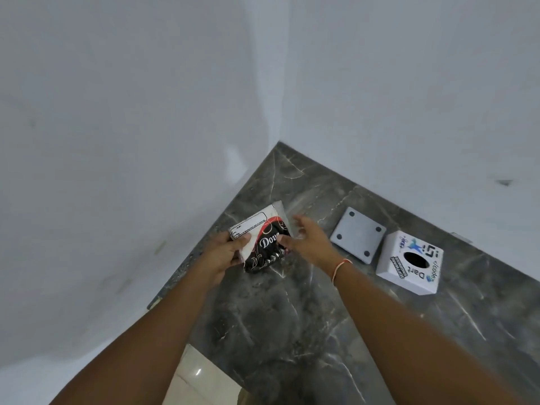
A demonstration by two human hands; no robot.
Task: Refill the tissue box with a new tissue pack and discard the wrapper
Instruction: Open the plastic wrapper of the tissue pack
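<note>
Above the worktop's [292, 331] middle, toward its far left corner, my left hand [225, 252] grips the tissue pack [263, 244] by its left end, lifted and tilted, long axis running away from me. My right hand [306, 238] is spread loose, thumb just touching the pack's right edge, so it is placed to tear the wrapper. Farther right lie the grey base plate [358, 239] and the tissue box [409, 266], hole up, near the back edge.

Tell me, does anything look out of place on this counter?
Only the tissue box is apart: its grey base plate lies separately beside it on the marble counter. The left hand grips the wrapped tissue pack.
</note>
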